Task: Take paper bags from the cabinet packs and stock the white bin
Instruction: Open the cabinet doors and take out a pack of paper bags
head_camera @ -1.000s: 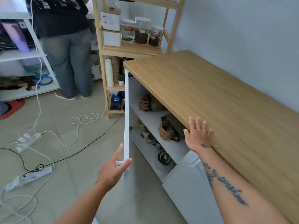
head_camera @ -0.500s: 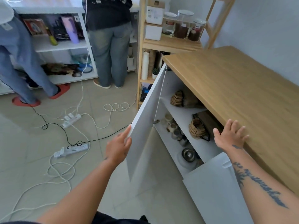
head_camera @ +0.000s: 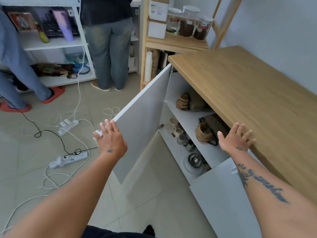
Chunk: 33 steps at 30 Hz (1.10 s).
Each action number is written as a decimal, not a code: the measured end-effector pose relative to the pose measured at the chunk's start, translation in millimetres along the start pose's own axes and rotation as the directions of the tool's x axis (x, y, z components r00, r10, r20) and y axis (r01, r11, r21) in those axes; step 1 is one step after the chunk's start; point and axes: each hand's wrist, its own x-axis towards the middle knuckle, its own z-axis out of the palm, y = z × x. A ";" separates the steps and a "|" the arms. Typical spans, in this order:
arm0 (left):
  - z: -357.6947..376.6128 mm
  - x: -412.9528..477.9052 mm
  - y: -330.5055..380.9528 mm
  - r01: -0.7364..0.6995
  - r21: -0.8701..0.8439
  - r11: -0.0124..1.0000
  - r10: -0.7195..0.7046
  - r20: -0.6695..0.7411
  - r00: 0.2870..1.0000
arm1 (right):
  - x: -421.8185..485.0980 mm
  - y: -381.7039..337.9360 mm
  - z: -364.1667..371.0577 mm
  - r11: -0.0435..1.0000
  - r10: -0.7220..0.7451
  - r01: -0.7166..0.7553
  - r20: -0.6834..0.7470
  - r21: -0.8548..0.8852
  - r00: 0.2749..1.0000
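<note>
The left hand (head_camera: 109, 137), fingers straight, steadies the swung-out cabinet door (head_camera: 144, 121) for access; the right hand (head_camera: 237, 139) braces flat on the countertop (head_camera: 248, 86).

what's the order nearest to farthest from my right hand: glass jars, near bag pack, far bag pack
1. near bag pack, beside the right hand
2. far bag pack, farther along that shelf
3. glass jars, on the wooden rack
</note>
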 end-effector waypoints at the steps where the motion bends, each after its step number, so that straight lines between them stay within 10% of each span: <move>1: -2.0 4.6 -2.2 0.018 -0.010 1.000 -0.018 0.011 1.000 | 0.1 0.1 -0.3 1.000 -0.003 0.003 0.002 0.003 1.000; 18: -24.5 77.7 -43.9 0.143 -0.060 0.988 -0.138 0.082 0.987 | 1.4 -1.4 7.2 1.000 -0.008 0.008 -0.031 0.000 0.999; 25: -19.3 106.5 -3.4 -0.345 -0.027 0.938 0.346 0.111 0.932 | -1.8 -17.5 1.1 0.997 0.079 -0.079 0.028 0.008 0.996; 33: -31.9 161.0 1.6 -0.593 -0.122 0.796 0.602 0.268 0.753 | -25.0 -71.6 23.9 0.974 0.078 -0.124 0.231 0.190 0.970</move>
